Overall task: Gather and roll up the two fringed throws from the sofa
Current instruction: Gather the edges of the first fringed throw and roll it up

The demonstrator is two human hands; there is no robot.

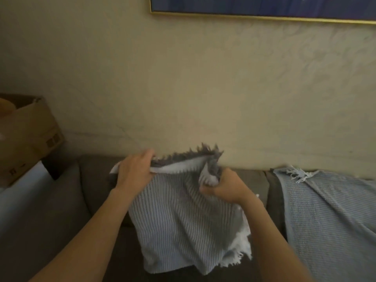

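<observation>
A grey-and-white striped throw [183, 224] with a dark fringe along its top edge hangs in front of the sofa back. My left hand [135, 169] grips its upper left edge. My right hand [223, 186] clutches a bunched upper right corner in a fist. The throw's lower end, with white fringe, lies on the seat. A second, pale blue throw [325, 216] with a light fringe drapes over the sofa back and seat to the right, untouched.
The brown sofa [61, 210] runs across the bottom, against a cream wall. A cardboard box [26, 135] stands at the far left beyond the sofa's arm. A gold-framed dark picture [264, 7] hangs high on the wall.
</observation>
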